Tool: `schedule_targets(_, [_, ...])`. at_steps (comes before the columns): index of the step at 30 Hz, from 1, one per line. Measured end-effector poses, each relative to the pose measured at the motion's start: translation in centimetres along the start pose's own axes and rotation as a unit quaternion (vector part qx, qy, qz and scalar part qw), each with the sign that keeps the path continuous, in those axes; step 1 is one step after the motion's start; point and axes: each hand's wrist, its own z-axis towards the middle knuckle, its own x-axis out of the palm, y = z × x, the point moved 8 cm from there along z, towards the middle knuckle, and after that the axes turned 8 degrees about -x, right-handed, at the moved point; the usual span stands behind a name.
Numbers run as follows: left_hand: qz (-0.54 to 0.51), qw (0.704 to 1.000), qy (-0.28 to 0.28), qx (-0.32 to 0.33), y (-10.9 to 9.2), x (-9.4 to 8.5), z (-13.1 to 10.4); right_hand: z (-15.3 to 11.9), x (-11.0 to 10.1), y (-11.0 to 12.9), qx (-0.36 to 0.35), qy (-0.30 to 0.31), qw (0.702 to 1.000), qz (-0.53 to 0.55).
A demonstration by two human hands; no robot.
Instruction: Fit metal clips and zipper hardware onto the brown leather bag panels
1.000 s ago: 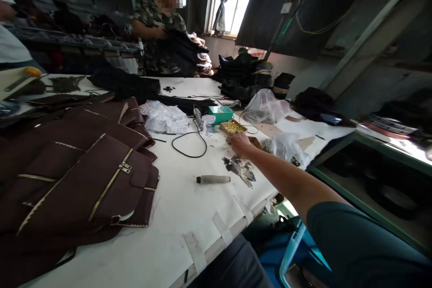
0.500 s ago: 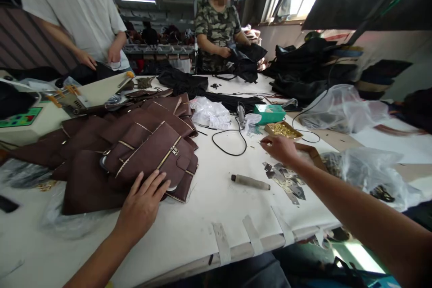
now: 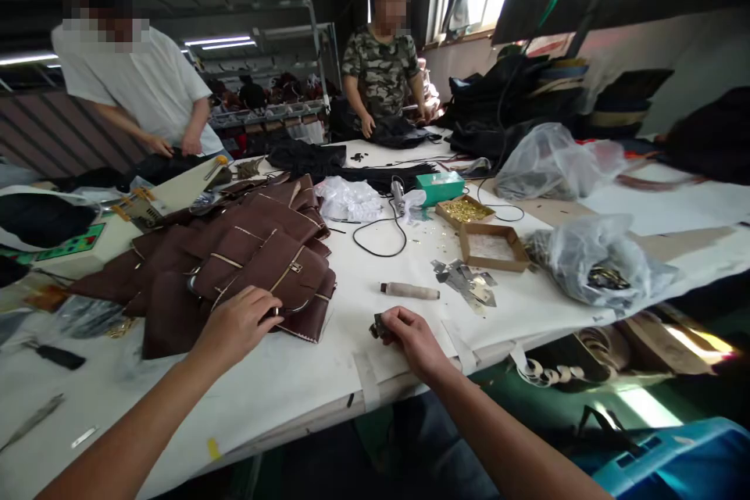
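Observation:
At the near edge of a pile of brown leather bag pieces (image 3: 251,262), my left hand (image 3: 239,322) has its fingers curled closed on the top piece. That piece has a zipper and a metal pull. My right hand (image 3: 415,337) is held over the table's front part, thumb and fingers pinching small dark metal pieces (image 3: 380,326). Their exact shape is hard to make out. Just beyond it lies a wrapped cylindrical tool (image 3: 410,291). Thin flat metal plates (image 3: 467,283) are scattered to its right.
Beyond the plates stand a shallow cardboard box (image 3: 495,259), a box of small gold-coloured parts (image 3: 466,211) and a green box (image 3: 439,189). A plastic bag (image 3: 609,269) lies to the right. A machine (image 3: 87,238) stands left. Two people work across the table.
My right hand has come from beside the boxes toward me and now holds small dark pieces. My left hand's fingers have gone from spread on the leather to curled. The view has shifted.

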Motion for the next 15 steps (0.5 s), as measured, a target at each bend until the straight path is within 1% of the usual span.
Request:
schedule_targets(2, [-0.01,0.999,-0.049,-0.016,-0.7,-2.5,-0.4,0.0,-0.6,0.0,-0.006,-0.026,0.997,0.068])
schedule_targets(4, [-0.006,0.995,-0.1,-0.013,-2.1,-5.3,-1.1,-0.1,-0.9,0.0,-0.002,-0.042,0.992,0.12])
schedule_targets(6, [0.018,0.99,-0.142,0.002,-4.2,-8.2,-1.9,-0.2,-1.1,-0.2,0.009,-0.053,0.987,0.152])
schedule_targets(8, [0.054,0.984,-0.17,0.017,-6.8,-10.9,-2.7,-0.3,-1.2,-0.3,0.019,-0.056,0.984,0.171])
schedule_targets(10, [0.084,0.979,-0.182,0.022,-9.6,-12.6,-3.4,-0.5,-1.3,-0.3,0.026,-0.056,0.981,0.183])
schedule_targets(11, [0.093,0.979,-0.182,0.018,-11.0,-12.9,-3.6,-0.6,-1.5,-0.2,0.03,-0.058,0.98,0.188])
schedule_targets(12, [0.096,0.979,-0.177,0.011,-12.3,-12.6,-3.8,-0.7,-1.6,-0.2,0.035,-0.063,0.979,0.192])
schedule_targets(13, [0.092,0.982,-0.166,0.003,-13.5,-11.8,-3.8,-1.0,-1.8,-0.2,0.041,-0.072,0.977,0.195])
schedule_targets(14, [0.083,0.985,-0.152,-0.006,-14.7,-10.5,-3.7,-1.3,-2.0,-0.2,0.047,-0.081,0.976,0.196])
schedule_targets(15, [0.067,0.989,-0.13,-0.017,-15.9,-8.6,-3.3,-1.7,-2.2,-0.1,0.051,-0.089,0.975,0.198])
